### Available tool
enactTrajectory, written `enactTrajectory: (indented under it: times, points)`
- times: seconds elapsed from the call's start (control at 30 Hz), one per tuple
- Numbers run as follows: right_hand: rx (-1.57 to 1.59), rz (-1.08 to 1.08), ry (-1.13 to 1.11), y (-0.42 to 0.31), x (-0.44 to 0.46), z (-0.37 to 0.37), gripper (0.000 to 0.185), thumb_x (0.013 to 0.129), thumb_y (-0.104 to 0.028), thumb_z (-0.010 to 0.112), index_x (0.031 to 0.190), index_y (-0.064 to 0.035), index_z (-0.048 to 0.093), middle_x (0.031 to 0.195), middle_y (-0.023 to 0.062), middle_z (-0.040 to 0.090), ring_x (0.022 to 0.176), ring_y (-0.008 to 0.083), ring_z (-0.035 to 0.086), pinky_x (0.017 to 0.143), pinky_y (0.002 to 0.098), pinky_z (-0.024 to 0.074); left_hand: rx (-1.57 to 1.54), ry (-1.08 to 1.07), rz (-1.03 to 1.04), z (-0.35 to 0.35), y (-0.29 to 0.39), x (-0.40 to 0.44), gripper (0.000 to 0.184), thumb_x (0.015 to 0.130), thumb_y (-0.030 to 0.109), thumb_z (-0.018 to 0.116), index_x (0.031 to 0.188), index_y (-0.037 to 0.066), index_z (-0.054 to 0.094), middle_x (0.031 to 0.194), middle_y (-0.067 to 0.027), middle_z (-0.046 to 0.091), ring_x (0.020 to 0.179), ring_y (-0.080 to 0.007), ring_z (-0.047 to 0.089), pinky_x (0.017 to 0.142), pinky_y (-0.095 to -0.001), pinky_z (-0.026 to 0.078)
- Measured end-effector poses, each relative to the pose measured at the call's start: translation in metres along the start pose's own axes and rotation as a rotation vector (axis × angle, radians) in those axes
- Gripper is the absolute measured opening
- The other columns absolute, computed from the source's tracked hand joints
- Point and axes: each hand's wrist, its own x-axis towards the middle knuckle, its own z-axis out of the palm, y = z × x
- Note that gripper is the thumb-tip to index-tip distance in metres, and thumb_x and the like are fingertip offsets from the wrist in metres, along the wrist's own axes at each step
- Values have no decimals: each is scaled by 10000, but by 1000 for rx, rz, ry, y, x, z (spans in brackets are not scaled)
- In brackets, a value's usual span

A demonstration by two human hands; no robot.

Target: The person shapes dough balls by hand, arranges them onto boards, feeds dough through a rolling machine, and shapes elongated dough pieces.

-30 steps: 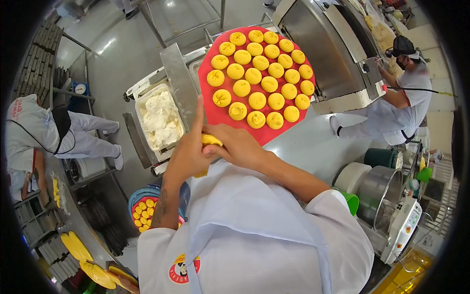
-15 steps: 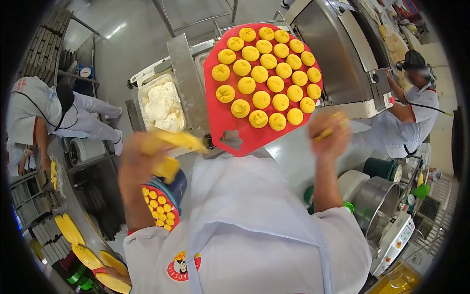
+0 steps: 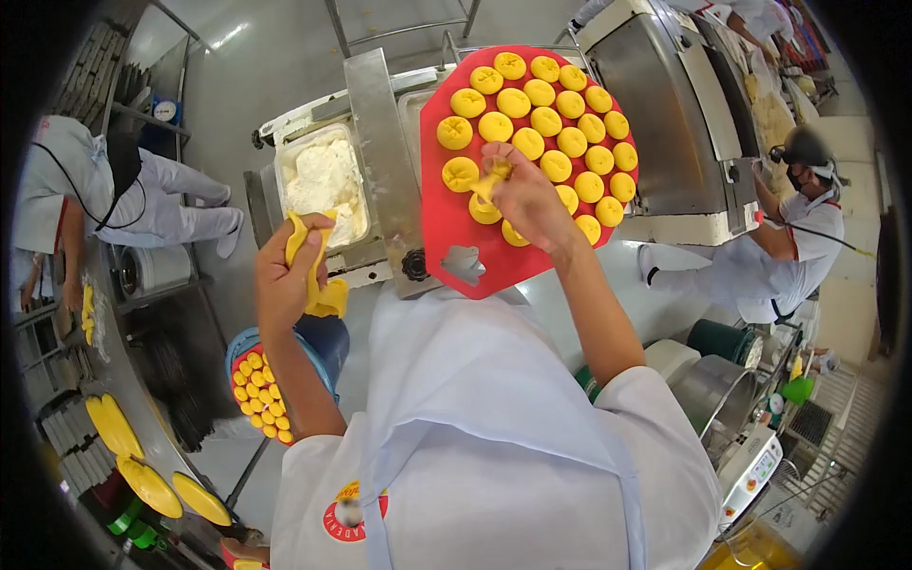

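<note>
A strip of yellow dough (image 3: pixel 318 255) hangs folded from my left hand (image 3: pixel 283 285), whose fingers are closed around it. My right hand (image 3: pixel 534 199) pinches a small piece of yellow dough (image 3: pixel 490 180) over the lower left of a red tray (image 3: pixel 445 217). Rows of round yellow dough balls (image 3: pixel 546 122) cover most of the tray; those at its left and top edges have creased tops. My right hand hides some balls. A flower-shaped cutout (image 3: pixel 463 264) shows at the tray's near corner. A white, soft mass (image 3: pixel 325 180) fills a tub left of the tray, just beyond my left hand.
Below my left forearm, another red tray of yellow balls (image 3: pixel 261 391) rests on a blue bin (image 3: pixel 236 348). A steel machine (image 3: pixel 655 104) stands right of the large tray. Co-workers stand at left (image 3: pixel 71 190) and right (image 3: pixel 807 228). Flat yellow slabs (image 3: pixel 147 484) lie at lower left.
My right hand has swung left from beside the tray to over its lower-left balls, carrying dough. My left hand, still holding dough, is slightly lower. The view has shifted a little.
</note>
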Motion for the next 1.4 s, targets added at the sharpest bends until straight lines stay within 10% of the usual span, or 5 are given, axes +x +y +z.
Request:
enactTrajectory:
  times: [0.1,0.57,1.1,1.17,1.4]
  points:
    - [-1057,-299,16,4,22,-10,445,903,68,539,1327,-62,500,1200,120,496,897,183,577,801,304,490,-79,-66,1,-4,-12,-5,239,1005,257,610,1051,28,660,700,16,541,546,-60,496,499,-224,409]
    - [-1870,-654,-164,30,34,-5,285,815,14,648,1097,-25,652,1202,119,638,1090,304,603,993,463,447,-19,-80,-116,-8,-41,-11,314,1002,347,626,985,37,678,693,41,533,575,-46,499,537,-226,410]
    - [-1809,-412,-198,13,60,-24,99,850,-98,701,934,-100,752,959,49,644,958,240,590,887,412,438,90,-127,-86,22,-37,1,399,1048,373,529,997,7,680,718,26,525,656,-47,453,591,-232,404]
    - [-1259,-278,-48,1,56,-25,76,857,-105,693,908,-92,749,997,56,651,983,257,591,866,410,454,84,-116,-80,26,-41,2,397,1063,372,480,1171,41,672,719,26,559,605,-52,496,541,-226,410]
    - [-1798,-471,-303,10,59,-26,143,819,-63,702,954,-92,742,965,73,663,972,269,606,848,410,470,239,-240,28,49,-26,14,522,1022,200,427,1522,50,406,1044,-35,619,858,-84,550,782,-240,456]
